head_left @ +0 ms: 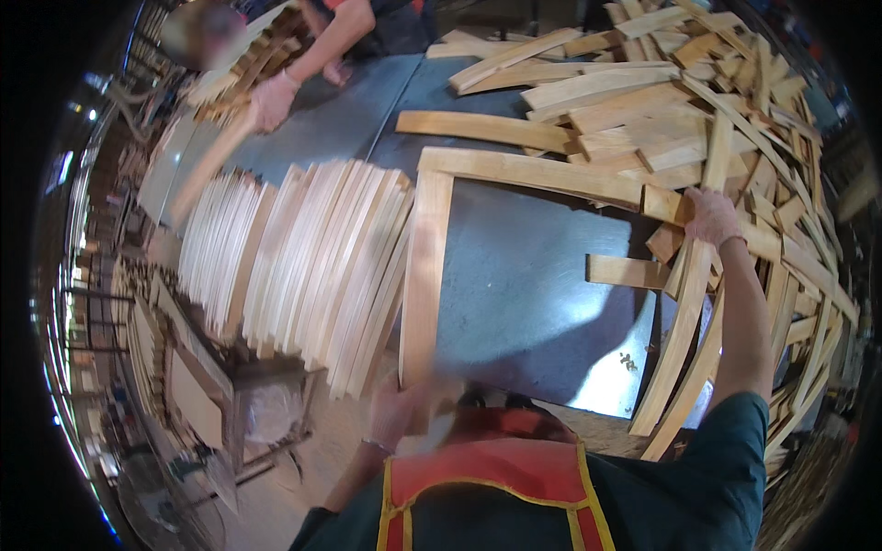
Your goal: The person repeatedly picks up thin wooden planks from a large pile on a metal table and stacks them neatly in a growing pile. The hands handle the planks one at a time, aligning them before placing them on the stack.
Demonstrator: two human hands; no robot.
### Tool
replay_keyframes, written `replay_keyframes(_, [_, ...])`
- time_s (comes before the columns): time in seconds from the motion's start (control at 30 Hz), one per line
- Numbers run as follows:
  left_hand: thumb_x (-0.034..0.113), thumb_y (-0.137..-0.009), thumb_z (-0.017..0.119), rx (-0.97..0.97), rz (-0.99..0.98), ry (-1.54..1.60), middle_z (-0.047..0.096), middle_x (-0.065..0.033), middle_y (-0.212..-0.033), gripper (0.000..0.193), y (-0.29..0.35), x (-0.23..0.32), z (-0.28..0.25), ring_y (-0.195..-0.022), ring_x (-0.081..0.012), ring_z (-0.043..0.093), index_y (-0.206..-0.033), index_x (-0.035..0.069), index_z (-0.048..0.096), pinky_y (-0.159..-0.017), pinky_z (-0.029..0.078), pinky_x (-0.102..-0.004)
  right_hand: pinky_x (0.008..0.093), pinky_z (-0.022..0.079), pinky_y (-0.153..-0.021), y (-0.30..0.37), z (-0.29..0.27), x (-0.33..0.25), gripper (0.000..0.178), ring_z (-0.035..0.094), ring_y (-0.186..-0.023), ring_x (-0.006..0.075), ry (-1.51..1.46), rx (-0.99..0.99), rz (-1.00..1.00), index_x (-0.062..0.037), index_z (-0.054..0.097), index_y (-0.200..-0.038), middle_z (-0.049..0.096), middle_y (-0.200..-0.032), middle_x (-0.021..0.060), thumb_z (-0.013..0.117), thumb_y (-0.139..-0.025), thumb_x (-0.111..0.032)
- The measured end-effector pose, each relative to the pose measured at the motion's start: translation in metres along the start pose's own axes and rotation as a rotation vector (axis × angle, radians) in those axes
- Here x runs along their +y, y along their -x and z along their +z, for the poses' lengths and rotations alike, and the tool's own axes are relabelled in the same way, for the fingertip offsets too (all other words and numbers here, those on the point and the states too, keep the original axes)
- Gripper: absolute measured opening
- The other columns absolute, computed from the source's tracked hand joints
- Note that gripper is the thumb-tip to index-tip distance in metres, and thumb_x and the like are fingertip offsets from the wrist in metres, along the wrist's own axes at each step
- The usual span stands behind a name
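Observation:
My left hand (pixel 397 411), slightly blurred, is closed round the near end of a pale wooden board (pixel 425 266). That board stretches away from me along the right side of a row of stacked slats (pixel 322 257). Its far end meets a horizontal wooden strip (pixel 542 173), which runs right toward the pile. Over at the right, my right hand (pixel 715 218) is closed on a long wooden slat (pixel 687 321) at the edge of a heap of loose wood pieces (pixel 634 124). The fingertips under the slat are hidden.
A grey metal tabletop (pixel 533 285) lies between my hands, with small crumbs near its front right. A short wood piece (pixel 625 271) juts over it. Across the table, a co-worker's hand (pixel 274 99) holds a slat (pixel 213 161). A wooden crate (pixel 266 413) stands lower left.

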State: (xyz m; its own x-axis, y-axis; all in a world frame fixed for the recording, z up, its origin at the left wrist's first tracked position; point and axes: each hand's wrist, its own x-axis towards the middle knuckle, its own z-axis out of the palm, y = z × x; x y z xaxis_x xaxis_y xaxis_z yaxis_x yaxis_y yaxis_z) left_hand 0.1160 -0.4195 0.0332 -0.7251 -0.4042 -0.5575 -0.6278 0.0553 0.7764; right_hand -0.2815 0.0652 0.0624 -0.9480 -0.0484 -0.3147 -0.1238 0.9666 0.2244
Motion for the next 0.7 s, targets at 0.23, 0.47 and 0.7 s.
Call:
replay_keyframes(0.23, [0.011, -0.093, 0.070, -0.090, -0.044, 0.356, 0.071, -0.0038, -0.094, 0.027, -0.041, -0.026, -0.011, -0.078, -0.0127, 0.066, -0.118, 0.001, 0.069, -0.067, 0.055, -0.0296, 0.0450, 0.048, -0.109, 0.059, 0.005, -0.109, 0.068, 0.058, -0.132, 0.0354, -0.099, -0.017, -0.447, -0.0150, 0.060, -0.140, 0.065, -0.136, 0.0141, 0.078, -0.076, -0.030])
replay_keyframes(0.47, [0.010, -0.092, 0.070, -0.111, -0.063, 0.446, 0.070, -0.0046, -0.098, 0.034, -0.056, -0.010, -0.046, -0.078, -0.0136, 0.067, -0.125, 0.000, 0.067, -0.065, 0.055, -0.0301, 0.0487, 0.044, -0.111, 0.012, -0.021, -0.235, 0.073, 0.051, -0.138, 0.0318, -0.045, 0.360, -0.248, -0.0168, 0.051, -0.148, 0.054, -0.149, 0.0115, 0.078, -0.081, -0.029])
replay_keyframes(0.7, [0.014, -0.089, 0.073, -0.136, 0.092, 0.472, 0.071, -0.0048, -0.109, 0.045, -0.067, -0.035, -0.087, -0.094, -0.0160, 0.067, -0.130, -0.001, 0.064, -0.082, 0.055, -0.0303, 0.0491, 0.054, -0.090, 0.002, 0.024, -0.257, 0.050, 0.069, -0.110, 0.0338, -0.113, 0.478, -0.192, -0.0128, 0.055, -0.135, 0.069, -0.120, 0.0165, 0.064, -0.088, -0.024])
